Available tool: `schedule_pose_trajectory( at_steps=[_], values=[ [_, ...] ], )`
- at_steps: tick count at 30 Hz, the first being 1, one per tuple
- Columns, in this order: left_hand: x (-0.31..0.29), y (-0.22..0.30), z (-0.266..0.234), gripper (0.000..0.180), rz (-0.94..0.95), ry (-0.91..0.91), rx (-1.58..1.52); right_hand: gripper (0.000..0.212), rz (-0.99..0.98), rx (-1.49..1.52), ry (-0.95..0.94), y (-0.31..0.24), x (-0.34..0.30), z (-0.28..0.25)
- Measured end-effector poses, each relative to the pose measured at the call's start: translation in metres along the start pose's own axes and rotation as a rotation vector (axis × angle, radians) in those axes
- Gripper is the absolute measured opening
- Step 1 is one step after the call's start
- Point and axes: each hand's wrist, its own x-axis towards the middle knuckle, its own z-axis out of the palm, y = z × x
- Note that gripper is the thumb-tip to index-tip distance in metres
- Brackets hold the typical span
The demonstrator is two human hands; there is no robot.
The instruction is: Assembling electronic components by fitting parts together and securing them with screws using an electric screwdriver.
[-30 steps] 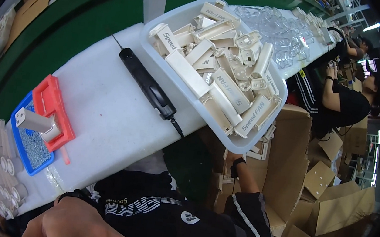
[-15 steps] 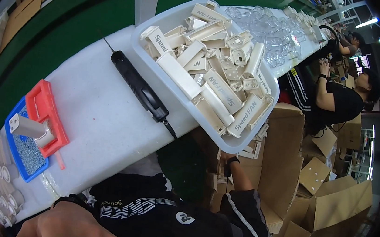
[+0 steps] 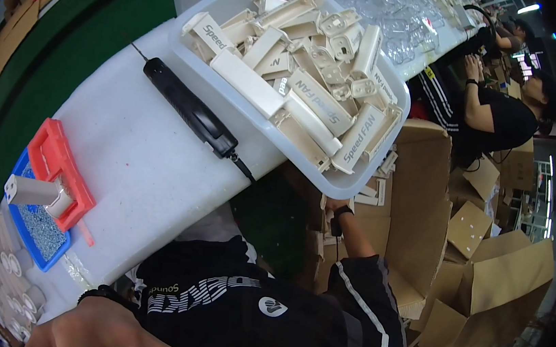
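My left hand (image 3: 105, 333) shows its back at the lower left, by the bench's near edge; its fingers are out of sight beyond the frame. My right hand (image 3: 337, 206) reaches out beneath the near rim of a pale plastic tub (image 3: 266, 131), over a cardboard carton (image 3: 418, 210) with white parts inside; the tub hides its fingers. Long cream plastic housings (image 3: 314, 99) fill the tub. A black electric screwdriver (image 3: 189, 108) with a thin bit lies on the white bench. At left, a grey-white housing (image 3: 30, 192) rests across a red fixture (image 3: 63, 166).
A blue tray (image 3: 44, 243) of small screws sits partly under the red fixture. White tubular parts (image 3: 9, 273) are piled at the far left end. Clear plastic pieces (image 3: 391, 22) lie beyond the tub. A co-worker (image 3: 498, 106) is at the right, above open cartons (image 3: 505, 288).
The whole view has shifted slightly, with the bench and tub appearing higher and more to the left. My right hand stays beneath the tub's rim; the screwdriver and fixture have not moved on the bench.
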Motion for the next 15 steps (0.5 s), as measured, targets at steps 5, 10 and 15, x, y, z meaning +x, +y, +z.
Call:
schedule_pose_trajectory(
  at_steps=[5,10,15],
  values=[
    [0.0,0.006,0.005,0.035,-0.091,0.098,-0.044,0.1,0.068,0.079,-0.109,-0.007,0.006,0.003],
    [0.004,0.012,0.004,0.034,-0.18,0.184,-0.079,0.1,0.035,0.091,-0.183,-0.008,0.005,-0.001],
    [0.013,-0.019,-0.049,0.038,-0.36,0.184,0.255,0.101,-0.007,0.102,-0.086,0.003,0.002,0.004]
  ],
)
